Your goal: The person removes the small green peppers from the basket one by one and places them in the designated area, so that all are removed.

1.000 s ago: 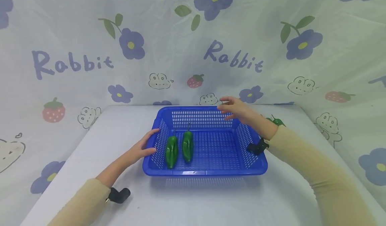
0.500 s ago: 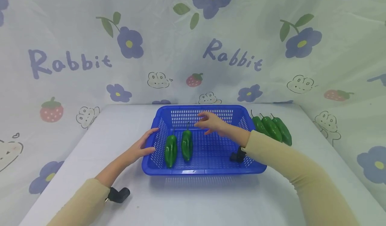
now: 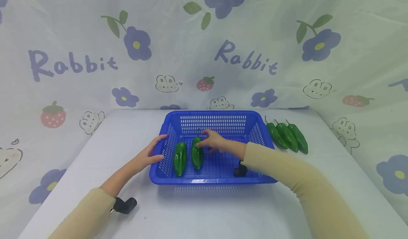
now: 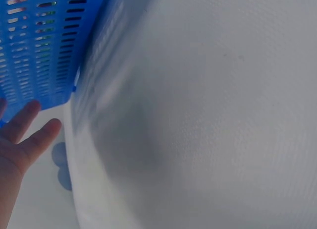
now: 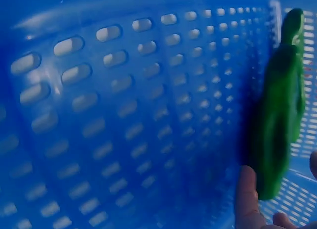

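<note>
Two green peppers lie side by side in the blue plastic basket (image 3: 197, 181): the left pepper (image 3: 180, 161) and the right pepper (image 3: 197, 157). My right hand (image 3: 216, 142) reaches inside, its parted fingers at the stem end of the right pepper. In the right wrist view a finger (image 5: 246, 194) is close beside the end of that pepper (image 5: 272, 130); a firm hold does not show. On the basket's left rim rests my left hand (image 3: 145, 157), fingers and thumb spread. The left wrist view has its fingers (image 4: 37, 140) next to the slotted basket wall (image 4: 44, 50).
Right of the basket, three more green peppers (image 3: 287, 137) lie together on the white tabletop (image 3: 127, 136). A printed cloth (image 3: 185, 55) hangs behind the table. The basket walls stand on all sides of my right hand.
From above the basket's back right corner, my right hand has moved left and down to the right pepper. The three peppers outside came into full view. My left hand has stayed put.
</note>
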Demonstrator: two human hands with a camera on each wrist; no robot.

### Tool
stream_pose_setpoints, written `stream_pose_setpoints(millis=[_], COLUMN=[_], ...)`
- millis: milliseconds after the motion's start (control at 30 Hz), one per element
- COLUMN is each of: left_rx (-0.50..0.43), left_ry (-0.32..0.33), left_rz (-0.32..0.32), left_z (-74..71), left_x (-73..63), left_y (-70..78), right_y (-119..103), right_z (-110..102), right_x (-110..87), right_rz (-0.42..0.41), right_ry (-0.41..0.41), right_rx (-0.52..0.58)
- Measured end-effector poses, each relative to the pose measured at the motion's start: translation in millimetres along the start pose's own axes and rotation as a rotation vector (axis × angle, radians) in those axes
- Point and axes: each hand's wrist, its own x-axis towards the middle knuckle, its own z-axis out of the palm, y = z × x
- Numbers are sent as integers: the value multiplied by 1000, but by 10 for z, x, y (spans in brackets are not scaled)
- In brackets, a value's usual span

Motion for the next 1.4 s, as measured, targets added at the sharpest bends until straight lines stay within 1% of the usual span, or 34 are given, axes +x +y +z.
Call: stream_pose_setpoints(millis=[133,233,300,467,567,833,1100,1233,1400], left_rx=[-2,-6,-6,-15,-15,-11,-10,-5,-5], left_ry=[0,-3,-4,-8,-6,-8,-6,-4,-2], left_rz=[3,1,0,5,10,11,7,6,1], left_z=[-4,-4,-3,1,2,-3,-4,-2,-1], left_x=[1,-1,-4,-1,-1,0,-9,-9,-7], left_y=[-6,-8,-8,-11,-13,-15,-8,-6,0], right_y=[30,40,43,44,34,10,24,37,38], right_z=[65,102,128,177,193,215,224,194,134], right_x=[58,97,119,153,154,127,123,110,80], right_rz=[19,32,34,9,-6,-1,-30,-52,-56], right_ry=[31,40,42,58,61,5,-28,-43,-67], right_rx=[-25,-42,-73,-182,-207,-142,-162,-149,-131])
